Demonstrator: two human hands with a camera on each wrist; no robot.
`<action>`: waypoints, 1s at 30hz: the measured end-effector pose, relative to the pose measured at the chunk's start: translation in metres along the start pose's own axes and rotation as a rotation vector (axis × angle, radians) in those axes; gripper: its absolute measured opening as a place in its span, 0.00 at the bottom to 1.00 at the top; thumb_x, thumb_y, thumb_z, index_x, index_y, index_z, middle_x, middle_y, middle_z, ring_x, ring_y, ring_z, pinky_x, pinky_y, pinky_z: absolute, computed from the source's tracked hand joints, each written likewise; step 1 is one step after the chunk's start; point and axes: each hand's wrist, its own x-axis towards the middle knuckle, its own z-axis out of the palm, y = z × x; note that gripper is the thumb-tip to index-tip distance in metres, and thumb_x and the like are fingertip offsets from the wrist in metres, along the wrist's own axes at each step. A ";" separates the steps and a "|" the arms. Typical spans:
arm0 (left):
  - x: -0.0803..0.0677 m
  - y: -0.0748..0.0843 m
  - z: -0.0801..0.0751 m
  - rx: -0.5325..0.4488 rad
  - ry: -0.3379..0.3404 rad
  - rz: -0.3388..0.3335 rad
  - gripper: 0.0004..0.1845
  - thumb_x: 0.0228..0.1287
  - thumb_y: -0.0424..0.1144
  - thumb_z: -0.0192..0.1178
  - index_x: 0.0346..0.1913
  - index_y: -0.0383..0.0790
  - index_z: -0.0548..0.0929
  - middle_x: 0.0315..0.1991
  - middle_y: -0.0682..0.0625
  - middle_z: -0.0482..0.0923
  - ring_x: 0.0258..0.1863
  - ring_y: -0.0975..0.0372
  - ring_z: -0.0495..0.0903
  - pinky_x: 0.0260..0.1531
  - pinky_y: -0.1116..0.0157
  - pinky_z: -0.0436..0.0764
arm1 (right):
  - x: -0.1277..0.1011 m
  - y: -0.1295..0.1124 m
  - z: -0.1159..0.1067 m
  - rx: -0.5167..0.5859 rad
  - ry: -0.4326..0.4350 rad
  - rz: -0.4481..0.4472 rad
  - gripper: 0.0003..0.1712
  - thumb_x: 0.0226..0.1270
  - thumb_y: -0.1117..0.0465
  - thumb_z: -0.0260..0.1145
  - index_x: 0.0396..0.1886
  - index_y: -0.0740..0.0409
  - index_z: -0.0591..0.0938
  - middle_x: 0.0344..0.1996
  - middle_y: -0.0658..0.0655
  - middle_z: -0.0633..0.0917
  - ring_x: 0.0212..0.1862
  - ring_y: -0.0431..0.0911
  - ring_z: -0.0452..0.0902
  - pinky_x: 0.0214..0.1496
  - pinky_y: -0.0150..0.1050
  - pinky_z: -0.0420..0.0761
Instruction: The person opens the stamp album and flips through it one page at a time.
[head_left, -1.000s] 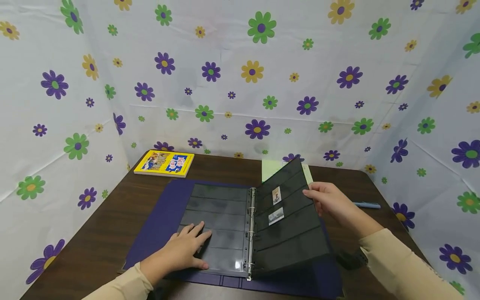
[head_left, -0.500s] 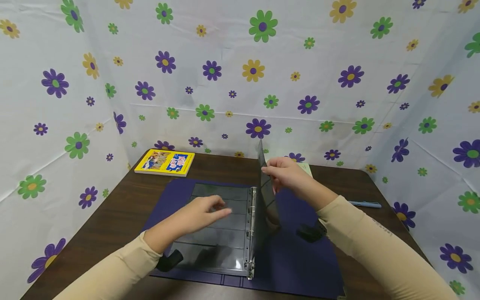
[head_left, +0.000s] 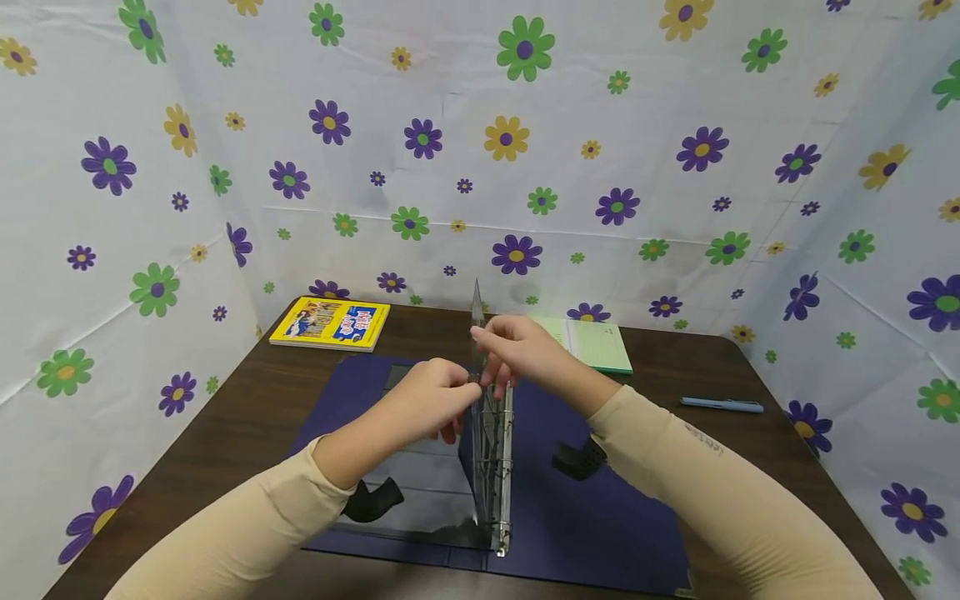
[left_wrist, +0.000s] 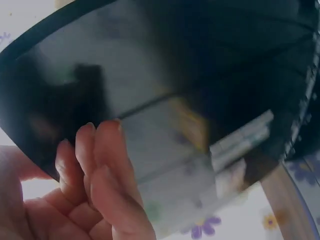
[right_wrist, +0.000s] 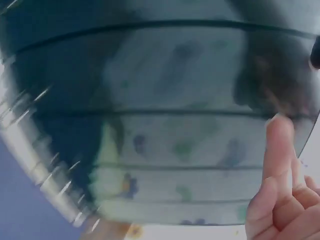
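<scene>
A dark blue ring binder (head_left: 592,537) lies open, with metal rings (head_left: 506,475) along its middle. One black pocketed album page (head_left: 477,308) stands almost upright above the rings, seen edge-on in the head view. My left hand (head_left: 423,404) holds its outer edge from the left, fingers on the glossy face (left_wrist: 165,145) in the left wrist view. My right hand (head_left: 528,354) pinches the same edge a little farther back; one finger lies against the page (right_wrist: 190,145). Small pale stamps (left_wrist: 240,142) sit in its pockets. Another page lies flat at left, partly hidden by my left arm.
A yellow book (head_left: 330,323) lies at the back left of the brown table (head_left: 225,454). Behind the binder at right are a pale green notepad (head_left: 603,346) and a blue pen (head_left: 722,405). Flower-print cloth walls (head_left: 450,108) rise around the table.
My right hand has swung the page leftward from the right side to upright. My left hand has lifted off the left page and moved right, taking hold of the raised page's edge.
</scene>
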 end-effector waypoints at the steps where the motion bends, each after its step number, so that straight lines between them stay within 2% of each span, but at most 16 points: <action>1: -0.002 -0.003 -0.003 0.001 0.025 -0.015 0.16 0.63 0.38 0.52 0.18 0.36 0.72 0.13 0.46 0.73 0.12 0.56 0.76 0.15 0.62 0.75 | -0.006 0.005 -0.002 -0.024 0.012 -0.004 0.19 0.72 0.49 0.53 0.36 0.62 0.76 0.22 0.58 0.84 0.19 0.52 0.81 0.24 0.41 0.78; 3: -0.008 -0.010 -0.008 0.012 0.087 -0.026 0.11 0.61 0.35 0.54 0.22 0.36 0.71 0.16 0.45 0.71 0.13 0.55 0.74 0.16 0.63 0.74 | -0.020 0.018 -0.007 -0.113 0.053 -0.019 0.18 0.73 0.48 0.53 0.38 0.59 0.76 0.24 0.55 0.84 0.22 0.50 0.82 0.28 0.42 0.79; 5: -0.015 -0.020 -0.014 0.026 0.155 -0.037 0.06 0.59 0.34 0.58 0.31 0.35 0.72 0.25 0.44 0.74 0.19 0.55 0.74 0.21 0.62 0.76 | -0.038 0.036 -0.012 -0.219 0.087 -0.009 0.16 0.72 0.48 0.54 0.40 0.55 0.77 0.28 0.51 0.84 0.26 0.46 0.82 0.33 0.41 0.79; 6: -0.019 -0.025 -0.016 0.038 0.188 -0.038 0.08 0.57 0.32 0.59 0.37 0.35 0.72 0.31 0.43 0.74 0.24 0.54 0.75 0.26 0.61 0.78 | -0.047 0.046 -0.014 -0.274 0.099 -0.003 0.15 0.72 0.48 0.55 0.40 0.54 0.78 0.29 0.49 0.83 0.28 0.45 0.81 0.35 0.41 0.79; 8: -0.026 -0.037 -0.019 0.084 0.238 -0.038 0.21 0.55 0.29 0.62 0.51 0.34 0.69 0.45 0.41 0.72 0.37 0.52 0.76 0.36 0.58 0.79 | -0.066 0.069 -0.017 -0.387 0.098 0.013 0.16 0.71 0.47 0.56 0.43 0.54 0.79 0.33 0.49 0.83 0.34 0.44 0.81 0.37 0.41 0.78; 10: -0.034 -0.048 -0.019 0.137 0.260 -0.045 0.31 0.53 0.27 0.64 0.60 0.33 0.63 0.57 0.38 0.63 0.49 0.47 0.73 0.44 0.54 0.78 | -0.083 0.091 -0.017 -0.477 0.049 0.035 0.22 0.69 0.45 0.57 0.50 0.57 0.78 0.42 0.54 0.83 0.43 0.48 0.80 0.43 0.45 0.78; 11: -0.037 -0.054 -0.017 0.163 0.263 -0.047 0.34 0.52 0.26 0.65 0.62 0.32 0.62 0.61 0.35 0.58 0.51 0.44 0.72 0.44 0.53 0.78 | -0.092 0.102 -0.016 -0.517 0.011 0.050 0.27 0.68 0.43 0.57 0.53 0.59 0.77 0.47 0.58 0.81 0.49 0.51 0.78 0.47 0.48 0.76; 13: -0.042 -0.064 -0.010 0.239 0.266 -0.054 0.38 0.48 0.25 0.68 0.63 0.31 0.62 0.64 0.32 0.49 0.56 0.39 0.67 0.41 0.52 0.79 | -0.108 0.119 -0.012 -0.567 -0.095 0.087 0.37 0.65 0.40 0.58 0.61 0.64 0.72 0.59 0.65 0.73 0.60 0.59 0.69 0.56 0.55 0.69; 16: -0.046 -0.083 0.004 0.407 0.274 -0.047 0.40 0.41 0.29 0.75 0.61 0.32 0.69 0.66 0.29 0.45 0.55 0.37 0.63 0.34 0.55 0.80 | -0.127 0.135 -0.003 -0.594 -0.241 0.166 0.48 0.60 0.36 0.61 0.69 0.62 0.62 0.68 0.69 0.58 0.68 0.64 0.52 0.59 0.67 0.57; 18: -0.048 -0.095 0.012 0.558 0.286 -0.050 0.42 0.37 0.35 0.78 0.60 0.33 0.72 0.65 0.27 0.48 0.52 0.38 0.62 0.30 0.55 0.77 | -0.135 0.141 0.003 -0.607 -0.295 0.198 0.52 0.56 0.34 0.63 0.72 0.59 0.59 0.70 0.68 0.52 0.69 0.65 0.47 0.57 0.71 0.54; 21: -0.050 -0.111 0.023 0.738 0.289 -0.061 0.44 0.33 0.43 0.80 0.59 0.35 0.74 0.64 0.25 0.52 0.50 0.39 0.62 0.33 0.51 0.73 | -0.142 0.147 0.010 -0.638 -0.312 0.193 0.55 0.51 0.33 0.66 0.72 0.57 0.58 0.71 0.67 0.50 0.70 0.65 0.43 0.56 0.72 0.51; 23: -0.051 -0.120 0.028 0.784 0.260 -0.050 0.44 0.35 0.47 0.79 0.60 0.36 0.74 0.65 0.26 0.53 0.53 0.38 0.62 0.38 0.46 0.71 | -0.144 0.149 0.012 -0.654 -0.302 0.177 0.57 0.49 0.33 0.67 0.72 0.57 0.58 0.71 0.67 0.49 0.70 0.65 0.42 0.57 0.72 0.50; 25: -0.052 -0.127 0.032 0.764 0.188 0.009 0.42 0.40 0.50 0.76 0.61 0.38 0.74 0.66 0.29 0.55 0.59 0.37 0.60 0.44 0.41 0.68 | -0.146 0.151 0.013 -0.658 -0.289 0.169 0.58 0.48 0.34 0.68 0.72 0.57 0.58 0.72 0.67 0.49 0.70 0.64 0.42 0.57 0.72 0.50; 28: -0.051 -0.134 0.039 0.695 0.008 0.153 0.38 0.50 0.53 0.69 0.65 0.43 0.71 0.68 0.36 0.56 0.64 0.39 0.58 0.48 0.37 0.66 | -0.148 0.155 0.014 -0.649 -0.270 0.165 0.58 0.47 0.33 0.68 0.73 0.56 0.58 0.72 0.66 0.49 0.71 0.64 0.42 0.56 0.72 0.51; 30: -0.051 -0.140 0.044 0.657 -0.106 0.218 0.36 0.54 0.55 0.66 0.66 0.46 0.71 0.69 0.39 0.57 0.65 0.41 0.58 0.48 0.38 0.67 | -0.150 0.157 0.014 -0.647 -0.257 0.156 0.58 0.47 0.33 0.68 0.73 0.55 0.58 0.72 0.65 0.49 0.71 0.64 0.42 0.55 0.73 0.52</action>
